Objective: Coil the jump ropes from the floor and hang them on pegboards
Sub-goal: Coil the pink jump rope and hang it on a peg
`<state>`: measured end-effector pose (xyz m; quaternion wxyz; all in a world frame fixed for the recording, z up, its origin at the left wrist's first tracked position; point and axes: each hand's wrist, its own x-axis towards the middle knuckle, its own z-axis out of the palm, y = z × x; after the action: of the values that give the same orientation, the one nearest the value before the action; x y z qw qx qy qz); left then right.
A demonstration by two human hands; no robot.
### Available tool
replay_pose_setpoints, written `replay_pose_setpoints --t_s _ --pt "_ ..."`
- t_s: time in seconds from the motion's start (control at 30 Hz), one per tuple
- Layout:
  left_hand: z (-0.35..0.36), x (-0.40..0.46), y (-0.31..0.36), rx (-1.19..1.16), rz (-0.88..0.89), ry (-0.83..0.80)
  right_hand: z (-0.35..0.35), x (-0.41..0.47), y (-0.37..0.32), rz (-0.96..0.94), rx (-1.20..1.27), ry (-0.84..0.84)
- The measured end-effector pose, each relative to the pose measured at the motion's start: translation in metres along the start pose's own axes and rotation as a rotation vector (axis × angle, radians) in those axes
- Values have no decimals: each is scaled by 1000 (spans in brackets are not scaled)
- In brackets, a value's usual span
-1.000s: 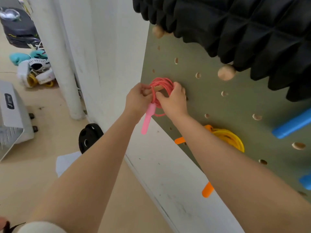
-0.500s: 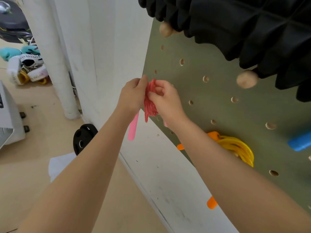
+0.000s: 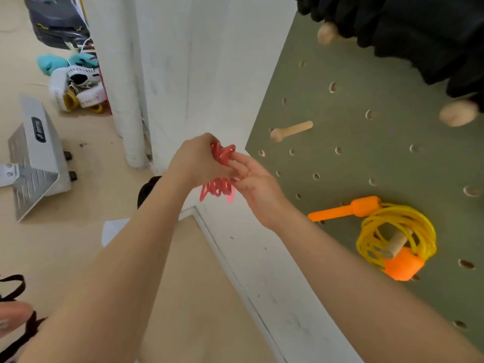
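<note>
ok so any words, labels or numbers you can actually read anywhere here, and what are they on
None can be read.
Black label on the white slanted metal step: white lettering, too blurred.
White roller skates with yellow wheels: faint print on the side, too small.

Two bare arms reach forward; the left hand (image 3: 195,163) curls closed, the right hand (image 3: 252,183) meets it with fingers extended.
</note>
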<state>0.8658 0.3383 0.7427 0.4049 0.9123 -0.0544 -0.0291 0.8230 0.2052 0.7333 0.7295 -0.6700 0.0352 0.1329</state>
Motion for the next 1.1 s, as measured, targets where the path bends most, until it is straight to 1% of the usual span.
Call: replay_pose_setpoints --t_s 0.07,0.1,0.17,0.2,0.23,0.27,0.33,0.4,0.47,0.53,0.63,0.7,0.77,0.9,0.93,1.0,1.07,1.1 --pt "5 0 -10 -25 26 -31 -4 -3 -3 10 -180 7" --pt "6 -1 -14 -22 44 -53 -6 -5 -9 -28 -329 49" --pt "5 -2 -14 -15 100 -86 -13 -5 -21 -213 -712 187" --pt "3 -3 -12 -20 146 -103 -17 -5 -27 -292 -873 228" --pt "1 -3 -10 -39 201 -125 -22 -5 -32 -324 -974 207" --pt "-2 -3 -8 -73 254 -149 -26 -4 -35 -312 -1019 143" --pt "-6 -2 -3 -156 341 -193 -32 -4 -34 -238 -978 -12" --pt "-5 3 1 -227 398 -191 -34 -4 -31 -217 -781 -63" --pt "1 8 9 -312 487 -166 -36 -3 -33 -292 -671 9" --pt "8 14 16 -412 571 -137 -38 -3 -38 -388 -670 131" --pt "12 26 22 -595 533 -64 -37 -3 -45 -514 -726 303" --pt "15 35 26 -671 502 -36 -35 2 -48 -579 -766 382" --pt "22 47 28 -646 486 -68 -37 10 -48 -597 -827 430" --pt "36 67 30 -609 444 -195 -59 23 -45 -549 -952 540" --pt "37 70 33 -607 439 -196 -66 24 -45 -544 -975 564" --pt "42 76 40 -585 441 -146 -74 27 -45 -532 -1052 594" --pt "51 82 49 -538 459 -94 -77 29 -48 -508 -1206 631" --pt "55 85 54 -494 479 -53 -80 29 -50 -486 -1320 654"
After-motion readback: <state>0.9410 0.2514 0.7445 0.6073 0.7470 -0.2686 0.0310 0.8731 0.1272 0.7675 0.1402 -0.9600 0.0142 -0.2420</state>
